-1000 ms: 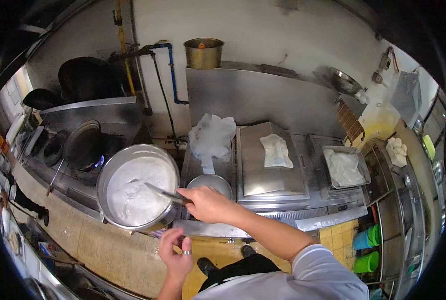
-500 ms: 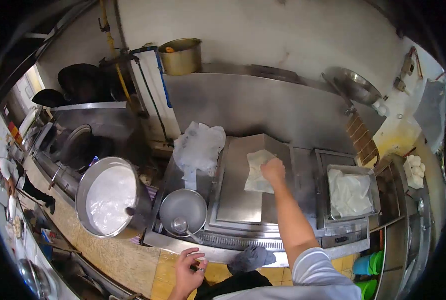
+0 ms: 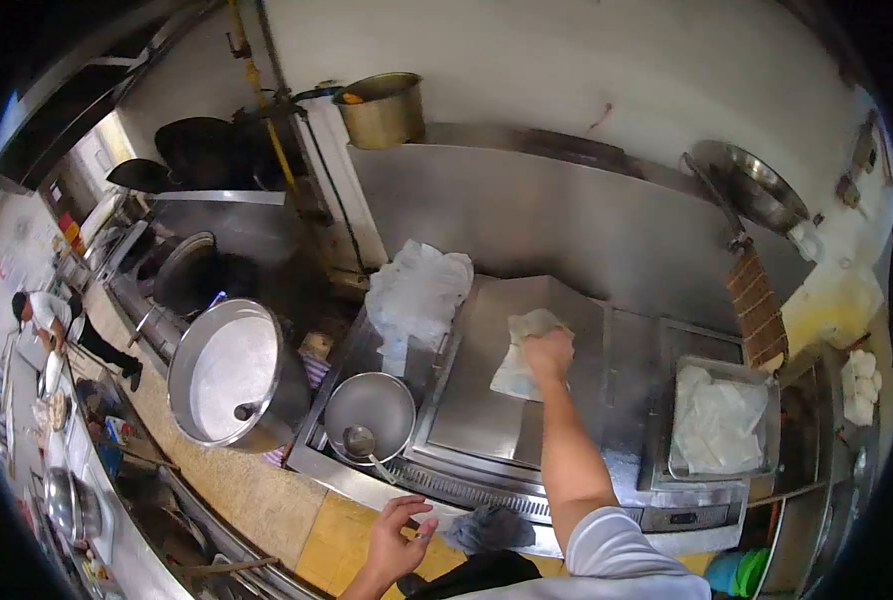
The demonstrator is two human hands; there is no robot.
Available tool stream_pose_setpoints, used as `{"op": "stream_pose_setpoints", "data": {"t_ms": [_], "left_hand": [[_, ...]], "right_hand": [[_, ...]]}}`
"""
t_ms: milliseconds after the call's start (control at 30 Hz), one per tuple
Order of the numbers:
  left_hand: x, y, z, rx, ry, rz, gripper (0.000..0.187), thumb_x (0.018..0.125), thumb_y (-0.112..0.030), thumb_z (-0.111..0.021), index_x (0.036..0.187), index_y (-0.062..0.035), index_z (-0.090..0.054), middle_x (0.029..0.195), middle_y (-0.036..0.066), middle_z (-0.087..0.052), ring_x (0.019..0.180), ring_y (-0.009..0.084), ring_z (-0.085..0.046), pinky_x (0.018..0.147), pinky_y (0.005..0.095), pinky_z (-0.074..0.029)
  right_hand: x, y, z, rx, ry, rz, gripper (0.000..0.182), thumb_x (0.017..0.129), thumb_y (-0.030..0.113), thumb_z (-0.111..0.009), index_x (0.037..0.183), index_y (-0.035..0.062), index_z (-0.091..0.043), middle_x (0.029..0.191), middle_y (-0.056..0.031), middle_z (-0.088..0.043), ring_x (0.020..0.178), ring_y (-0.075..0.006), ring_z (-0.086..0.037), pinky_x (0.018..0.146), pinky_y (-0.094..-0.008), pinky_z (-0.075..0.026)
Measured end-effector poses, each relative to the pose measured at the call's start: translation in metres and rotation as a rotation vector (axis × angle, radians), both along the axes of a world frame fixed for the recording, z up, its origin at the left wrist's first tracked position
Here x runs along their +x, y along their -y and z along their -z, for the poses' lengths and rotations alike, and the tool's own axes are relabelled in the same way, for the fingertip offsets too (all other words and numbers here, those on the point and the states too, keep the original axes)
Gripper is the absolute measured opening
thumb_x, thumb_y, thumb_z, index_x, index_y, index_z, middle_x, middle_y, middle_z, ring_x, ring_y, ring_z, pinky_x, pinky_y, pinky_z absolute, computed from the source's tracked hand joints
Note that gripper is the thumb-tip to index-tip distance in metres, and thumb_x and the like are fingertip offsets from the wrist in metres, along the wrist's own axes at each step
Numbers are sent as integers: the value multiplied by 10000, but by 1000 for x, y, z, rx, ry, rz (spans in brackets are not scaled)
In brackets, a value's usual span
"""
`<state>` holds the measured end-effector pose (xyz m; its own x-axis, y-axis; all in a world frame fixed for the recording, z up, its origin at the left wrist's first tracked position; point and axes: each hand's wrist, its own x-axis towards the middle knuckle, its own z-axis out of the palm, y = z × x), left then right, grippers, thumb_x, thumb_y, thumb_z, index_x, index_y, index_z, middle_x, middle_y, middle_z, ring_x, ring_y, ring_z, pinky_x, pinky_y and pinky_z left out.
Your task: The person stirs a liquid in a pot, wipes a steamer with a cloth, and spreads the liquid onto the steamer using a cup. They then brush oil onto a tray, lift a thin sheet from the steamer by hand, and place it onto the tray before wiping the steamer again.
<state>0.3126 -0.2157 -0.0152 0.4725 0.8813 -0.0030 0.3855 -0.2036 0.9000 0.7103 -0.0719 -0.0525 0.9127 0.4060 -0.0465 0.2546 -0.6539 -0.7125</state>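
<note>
My right hand (image 3: pixel 549 352) is closed on a thin white cloth (image 3: pixel 515 378), which lies against the sloped stainless-steel cover (image 3: pixel 478 415) of the cooking unit. The fingers' undersides are hidden. Low in the view, my left hand (image 3: pixel 402 540) hovers before the unit's front edge with its fingers loosely bent and apart, holding nothing. Closest to it are a grey rag (image 3: pixel 489 528) on the front ledge and a round metal bowl (image 3: pixel 370 412) with a ladle (image 3: pixel 359 441) resting in it.
A large pot (image 3: pixel 228 375) of whitish liquid stands left. White plastic sheeting (image 3: pixel 418 297) lies behind the bowl; a tray (image 3: pixel 675 465) with a white sheet sits right. A wire skimmer (image 3: pixel 754 305) leans against the wall. Another person (image 3: pixel 61 325) stands far left.
My right hand and the cloth have shifted slightly across the metal cover, and the cloth is more bunched. The whole view has swung a little to the left. My left hand stays low and empty.
</note>
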Motion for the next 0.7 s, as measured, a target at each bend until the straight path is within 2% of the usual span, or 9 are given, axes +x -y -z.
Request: {"op": "stream_pose_setpoints", "data": {"t_ms": [100,200,300,400,500,567,633,700], "left_hand": [[-19,7,2,50,30,-70,226,868,-93,-788,1073,-20,-728,1192,168,-677,940,273,-706,711,315,-600],[-40,17,-4,64,26,-132,229,866,-59,-779,1081,-12,-716,1168,179,-683,923,269,-705,698,306,-598],[-59,29,6,100,84,-240,233,850,-9,-770,1074,10,-707,1158,197,-686,877,236,-709,681,288,-589],[-72,39,9,103,116,-301,259,852,9,-763,1101,-7,-694,1151,190,-683,865,257,-714,662,304,-597],[-75,48,-4,177,113,-333,224,852,9,-755,1068,7,-699,1110,193,-696,817,227,-716,638,296,-575],[-78,51,-8,216,88,-331,217,855,6,-752,1066,2,-700,1093,186,-701,799,221,-713,632,297,-570],[-82,58,-8,217,73,-337,221,857,-14,-758,1071,-12,-701,1077,175,-706,778,215,-710,629,302,-569],[-84,62,-5,208,78,-375,237,858,-49,-774,1083,-33,-700,1060,159,-710,755,210,-706,629,310,-571]], "right_hand": [[2,0,-1,-102,-4,-34,429,796,262,-726,1103,-37,-724,1187,-287,-701,1121,-457,-675,986,-494,-540],[-1,-1,6,-39,93,-24,416,791,234,-721,1102,-42,-723,1170,-297,-701,1114,-460,-675,977,-502,-547],[-3,-5,10,-95,156,-4,414,792,267,-728,1067,-41,-737,1130,-287,-718,1103,-450,-685,972,-509,-544],[-1,-4,22,-154,109,-26,404,801,280,-722,1047,-39,-745,1085,-276,-726,1080,-437,-695,959,-513,-549],[-8,3,26,41,256,-82,328,800,239,-723,939,-57,-748,1027,-291,-727,969,-450,-717,894,-514,-563],[1,-1,36,-113,312,-139,372,809,271,-720,998,-49,-741,1043,-279,-727,995,-440,-710,907,-516,-555],[-9,11,29,-100,344,-113,377,809,272,-719,1011,-46,-732,1039,-268,-727,990,-436,-706,897,-513,-548],[-32,32,2,109,359,-24,341,801,244,-721,977,-49,-719,1015,-257,-730,956,-437,-705,863,-503,-543]]}}
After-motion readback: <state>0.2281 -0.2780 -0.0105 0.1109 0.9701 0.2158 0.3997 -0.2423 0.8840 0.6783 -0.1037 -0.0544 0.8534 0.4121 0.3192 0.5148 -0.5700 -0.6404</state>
